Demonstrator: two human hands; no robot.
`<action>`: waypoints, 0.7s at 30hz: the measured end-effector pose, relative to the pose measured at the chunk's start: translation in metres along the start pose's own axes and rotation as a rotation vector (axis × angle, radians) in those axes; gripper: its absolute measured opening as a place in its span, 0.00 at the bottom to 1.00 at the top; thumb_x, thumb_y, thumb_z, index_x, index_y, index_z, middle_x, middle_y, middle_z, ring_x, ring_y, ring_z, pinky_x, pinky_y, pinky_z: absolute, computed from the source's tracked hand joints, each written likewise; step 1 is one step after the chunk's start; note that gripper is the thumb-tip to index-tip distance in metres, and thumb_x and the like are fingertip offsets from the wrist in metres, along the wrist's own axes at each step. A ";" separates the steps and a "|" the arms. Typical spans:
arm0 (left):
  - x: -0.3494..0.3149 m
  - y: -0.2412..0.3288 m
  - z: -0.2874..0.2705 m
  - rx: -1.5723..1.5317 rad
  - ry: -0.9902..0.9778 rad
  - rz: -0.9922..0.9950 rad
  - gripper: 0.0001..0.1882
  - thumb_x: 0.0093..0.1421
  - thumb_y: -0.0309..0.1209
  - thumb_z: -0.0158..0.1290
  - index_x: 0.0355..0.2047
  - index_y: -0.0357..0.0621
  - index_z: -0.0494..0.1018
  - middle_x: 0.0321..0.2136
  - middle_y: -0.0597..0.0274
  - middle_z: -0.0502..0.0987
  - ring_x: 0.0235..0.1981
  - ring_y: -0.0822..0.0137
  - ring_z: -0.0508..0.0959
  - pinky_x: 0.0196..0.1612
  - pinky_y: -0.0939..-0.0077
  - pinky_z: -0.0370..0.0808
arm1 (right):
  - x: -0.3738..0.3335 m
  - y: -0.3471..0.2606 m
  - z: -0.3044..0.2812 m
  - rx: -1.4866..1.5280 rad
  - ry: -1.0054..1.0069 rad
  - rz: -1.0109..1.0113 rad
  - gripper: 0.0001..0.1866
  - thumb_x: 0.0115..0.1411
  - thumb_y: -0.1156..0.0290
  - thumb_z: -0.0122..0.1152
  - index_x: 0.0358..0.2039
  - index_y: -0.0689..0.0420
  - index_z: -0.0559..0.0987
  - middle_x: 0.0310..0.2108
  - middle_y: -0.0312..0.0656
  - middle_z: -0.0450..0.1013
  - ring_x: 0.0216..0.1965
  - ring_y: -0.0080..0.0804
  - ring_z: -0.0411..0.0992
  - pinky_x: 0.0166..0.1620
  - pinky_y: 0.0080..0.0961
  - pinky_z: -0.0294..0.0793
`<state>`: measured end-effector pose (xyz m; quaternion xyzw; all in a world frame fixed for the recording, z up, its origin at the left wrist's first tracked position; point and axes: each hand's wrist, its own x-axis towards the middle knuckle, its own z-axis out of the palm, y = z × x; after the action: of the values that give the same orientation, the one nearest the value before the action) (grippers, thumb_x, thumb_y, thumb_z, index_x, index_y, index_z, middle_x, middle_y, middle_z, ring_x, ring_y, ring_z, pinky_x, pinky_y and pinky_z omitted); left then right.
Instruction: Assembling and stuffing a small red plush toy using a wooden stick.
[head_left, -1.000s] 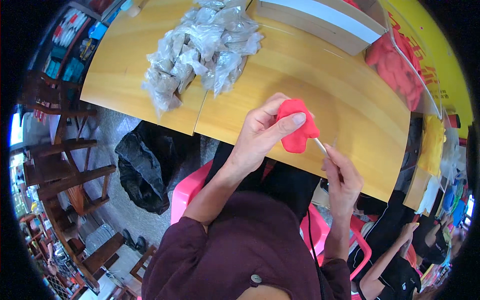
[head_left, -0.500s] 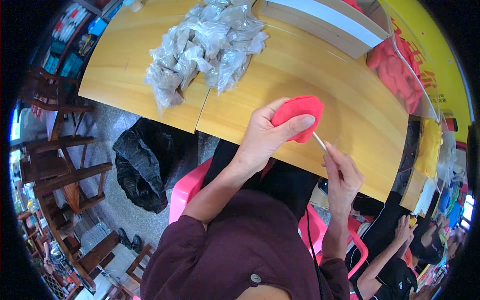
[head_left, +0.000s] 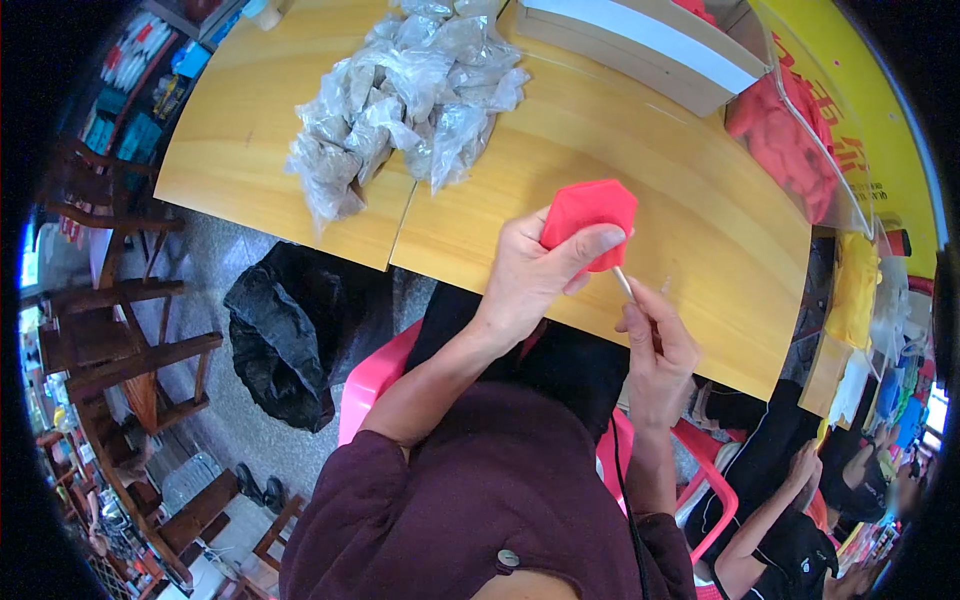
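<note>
My left hand [head_left: 535, 275] grips a flat red piece [head_left: 590, 212] with angled edges, thumb pressed on its face, held just above the wooden table's [head_left: 690, 240] near edge. My right hand [head_left: 655, 345] pinches a thin pale stick [head_left: 623, 283] whose tip meets the lower edge of the red piece. Both hands are over my lap, close together.
A heap of clear plastic bags [head_left: 400, 100] lies on the table at the upper left. A long pale box [head_left: 640, 50] sits at the back. Red items [head_left: 785, 140] lie behind a clear panel at the right. A black bag [head_left: 280, 340] is on the floor; another person [head_left: 790, 520] sits lower right.
The red piece has been turned in my left hand, from crumpled and tilted to flat and facing up. My right hand stays at its lower edge with the stick.
</note>
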<state>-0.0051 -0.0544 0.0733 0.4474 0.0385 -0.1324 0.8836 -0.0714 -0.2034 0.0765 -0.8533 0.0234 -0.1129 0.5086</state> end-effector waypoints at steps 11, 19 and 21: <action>-0.003 -0.013 0.002 -0.033 0.029 0.175 0.27 0.66 0.50 0.44 0.49 0.36 0.70 0.46 0.55 0.76 0.25 0.79 0.71 0.21 0.85 0.64 | -0.001 -0.002 0.011 0.488 -0.091 0.297 0.12 0.62 0.74 0.57 0.46 0.63 0.78 0.26 0.32 0.71 0.27 0.17 0.68 0.32 0.13 0.68; -0.002 -0.014 -0.001 0.083 0.104 0.309 0.18 0.65 0.36 0.52 0.48 0.35 0.72 0.37 0.66 0.75 0.33 0.80 0.72 0.36 0.84 0.70 | 0.001 -0.004 0.010 0.592 -0.104 0.312 0.13 0.63 0.74 0.57 0.47 0.61 0.78 0.27 0.31 0.71 0.27 0.16 0.67 0.33 0.12 0.67; -0.001 -0.004 -0.003 0.062 0.074 0.319 0.15 0.63 0.33 0.53 0.47 0.36 0.72 0.36 0.67 0.75 0.34 0.79 0.73 0.39 0.84 0.71 | 0.003 -0.005 0.008 0.555 -0.071 0.284 0.12 0.62 0.74 0.57 0.46 0.61 0.78 0.27 0.31 0.71 0.28 0.16 0.68 0.33 0.12 0.67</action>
<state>-0.0072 -0.0543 0.0687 0.4797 -0.0045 0.0249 0.8771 -0.0670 -0.1946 0.0783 -0.6735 0.0930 -0.0130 0.7332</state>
